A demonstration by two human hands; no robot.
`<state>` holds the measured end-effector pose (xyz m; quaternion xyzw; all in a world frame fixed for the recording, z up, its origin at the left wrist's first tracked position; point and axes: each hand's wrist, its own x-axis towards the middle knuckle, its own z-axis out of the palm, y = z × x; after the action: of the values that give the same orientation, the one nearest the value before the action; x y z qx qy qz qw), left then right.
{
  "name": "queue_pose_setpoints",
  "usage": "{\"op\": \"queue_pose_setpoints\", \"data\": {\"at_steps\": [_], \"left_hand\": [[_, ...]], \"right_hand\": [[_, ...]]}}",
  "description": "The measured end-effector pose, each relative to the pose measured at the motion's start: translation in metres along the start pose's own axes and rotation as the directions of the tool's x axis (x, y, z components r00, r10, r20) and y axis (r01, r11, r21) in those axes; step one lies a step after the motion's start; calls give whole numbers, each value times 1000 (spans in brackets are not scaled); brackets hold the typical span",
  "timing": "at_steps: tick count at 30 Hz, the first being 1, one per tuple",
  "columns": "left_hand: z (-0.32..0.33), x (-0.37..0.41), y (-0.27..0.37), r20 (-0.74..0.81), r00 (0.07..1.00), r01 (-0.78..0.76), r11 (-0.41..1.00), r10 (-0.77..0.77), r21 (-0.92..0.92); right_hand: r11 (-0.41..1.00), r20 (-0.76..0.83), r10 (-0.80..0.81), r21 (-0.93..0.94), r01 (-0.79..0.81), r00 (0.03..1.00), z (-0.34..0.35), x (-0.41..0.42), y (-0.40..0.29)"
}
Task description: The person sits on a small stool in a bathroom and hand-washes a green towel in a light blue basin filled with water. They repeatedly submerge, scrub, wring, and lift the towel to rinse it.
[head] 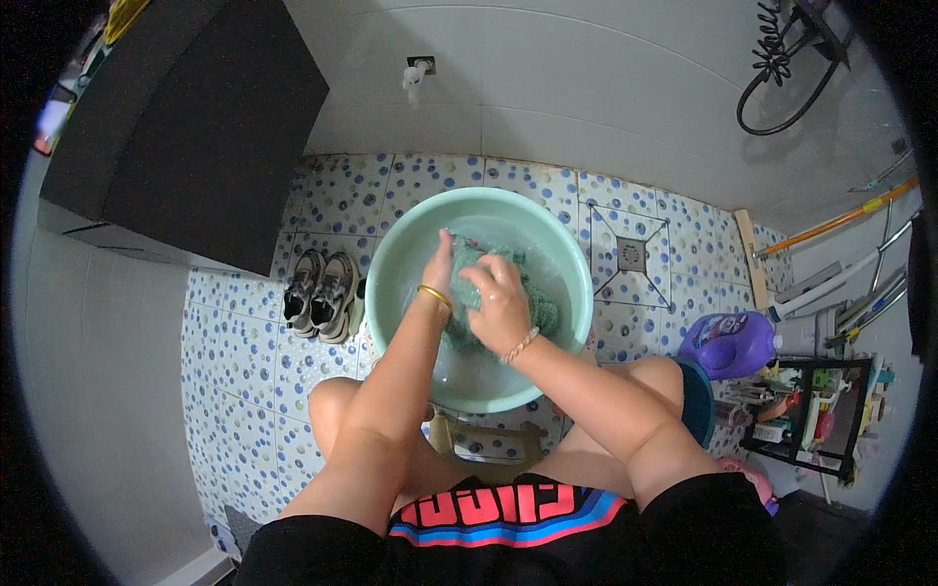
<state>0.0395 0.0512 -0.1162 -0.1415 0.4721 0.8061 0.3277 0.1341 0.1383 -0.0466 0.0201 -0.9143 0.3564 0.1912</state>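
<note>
A round pale green plastic basin holds cloudy water and a wet green textured cloth. My left hand, with a gold bangle at the wrist, is at the cloth's left edge, its thumb side up; its palm and most of its fingers are hidden, so its grip does not show. Over the middle of the cloth is my right hand, a beaded bracelet at its wrist. Its fingers are bent and spread against the fabric; whether they pinch it is unclear.
A pair of sneakers stands left of the basin, below a dark cabinet. To the right are a floor drain, a purple jug, a dark blue bucket and a black rack. A wall tap is ahead.
</note>
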Motion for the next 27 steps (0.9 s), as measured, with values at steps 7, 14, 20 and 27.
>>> {"op": "queue_pose_setpoints", "data": {"at_steps": [7, 14, 20, 27], "left_hand": [[21, -43, 10, 53, 998, -47, 996, 43, 73], [-6, -39, 0, -59, 998, -10, 978, 23, 207], [2, -70, 17, -137, 980, -75, 900, 146, 429], [-19, -76, 22, 269, 744, -510, 260, 611, 820]], "right_hand": [[963, 45, -225, -140, 229, 973, -9, -13, -13], [969, 127, -248, 33, 246, 960, -11, -19, -1], [982, 256, -184, 83, 168, 949, -37, -25, 10], [985, 329, 168, -81, -149, 929, -68, -25, 21]]}}
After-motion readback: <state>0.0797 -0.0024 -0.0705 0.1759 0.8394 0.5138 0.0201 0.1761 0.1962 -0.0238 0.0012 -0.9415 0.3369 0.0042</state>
